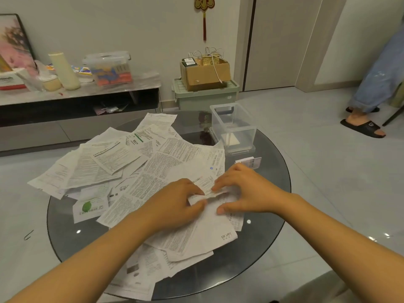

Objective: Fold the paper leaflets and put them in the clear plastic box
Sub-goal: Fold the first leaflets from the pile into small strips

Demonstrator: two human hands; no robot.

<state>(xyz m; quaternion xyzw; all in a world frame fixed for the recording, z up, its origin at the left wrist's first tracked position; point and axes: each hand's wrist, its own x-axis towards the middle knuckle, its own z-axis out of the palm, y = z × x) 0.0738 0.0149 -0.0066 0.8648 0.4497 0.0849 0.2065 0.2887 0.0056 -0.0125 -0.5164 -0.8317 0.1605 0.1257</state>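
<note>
Folding step: left hand (182,199) and right hand (242,189) pinch one leaflet (215,217) mid-crease on the tabletop (271,178); next, flatten it and transfer to the clear plastic box (232,127).

I'm looking into a home living room — low media console (78,92) along the wall, red hanging charm (204,9), tiled floor (328,171), round glass tabletop (273,193).

Leaflets (122,162) across the table (271,215), box (232,125) behind, right.

printed leaflets (122,162) heaped on table; clear box (234,127) upright, lidless.
</note>
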